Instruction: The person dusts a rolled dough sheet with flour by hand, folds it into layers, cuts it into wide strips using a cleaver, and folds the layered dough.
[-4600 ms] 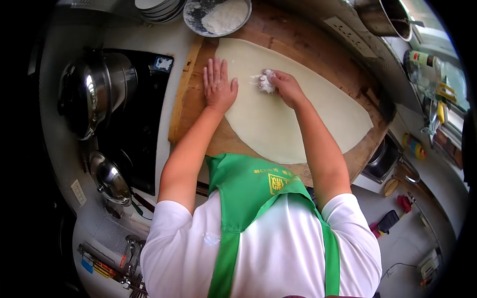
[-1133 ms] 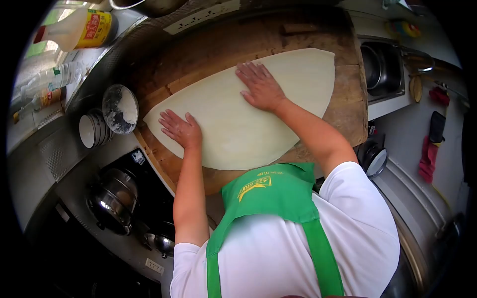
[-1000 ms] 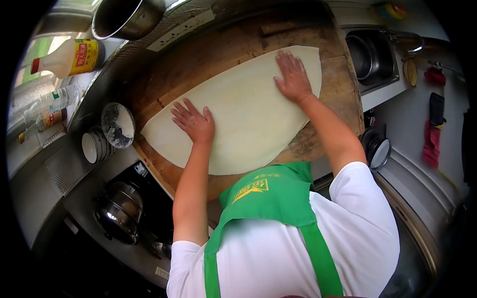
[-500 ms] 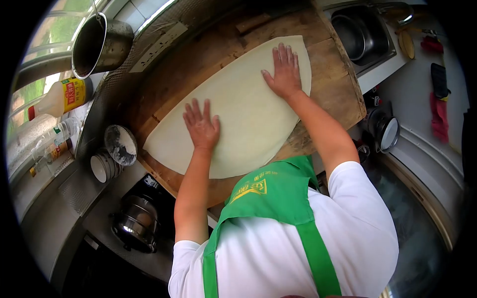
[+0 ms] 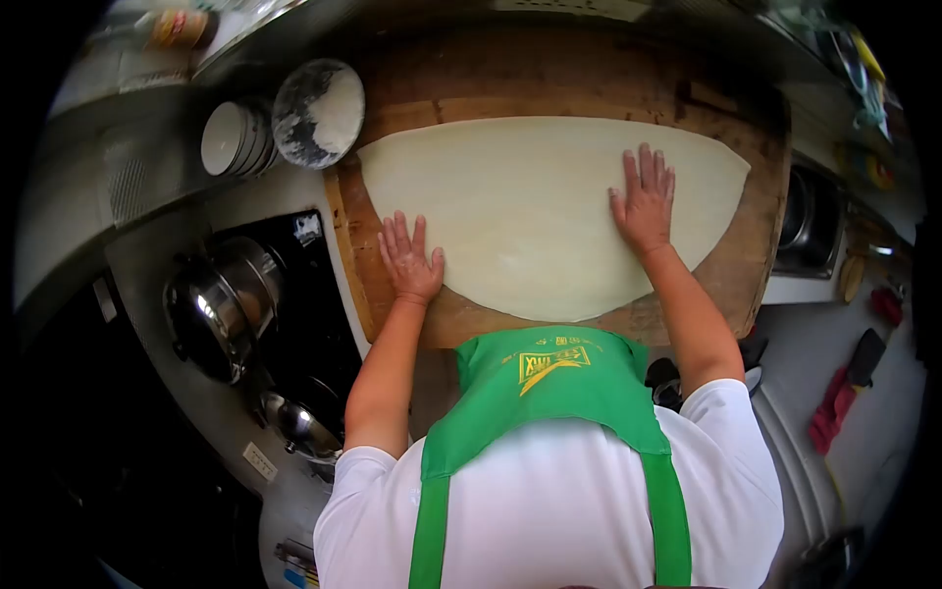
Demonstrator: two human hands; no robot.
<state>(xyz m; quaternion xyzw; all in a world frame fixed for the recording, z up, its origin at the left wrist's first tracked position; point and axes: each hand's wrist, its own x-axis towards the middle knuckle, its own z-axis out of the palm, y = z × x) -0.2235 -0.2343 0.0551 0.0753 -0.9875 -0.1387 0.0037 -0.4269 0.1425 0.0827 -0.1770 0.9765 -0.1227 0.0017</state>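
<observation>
A broad, thin sheet of dough (image 5: 530,216) lies spread over the wooden board (image 5: 549,88). Its far edge runs nearly straight, and its near edge curves toward the green apron (image 5: 549,393). My left hand (image 5: 410,260) rests flat at the dough's left near edge, fingers apart. On the right part of the sheet lies my right hand (image 5: 645,201), palm down with the fingers extended. Neither hand grips anything. Off the board's left corner is a bowl of white flour (image 5: 337,113).
Stacked white bowls (image 5: 226,137) stand beside the flour bowl. A shiny steel pot (image 5: 211,314) sits on the black stove (image 5: 309,255) at left, with another steel pan (image 5: 299,422) nearer. To the right of the board is a sink (image 5: 810,221).
The view has turned, so the board now lies nearly level across it. My left hand has shifted to the dough's near left edge; my right hand is farther in from the dough's right tip.
</observation>
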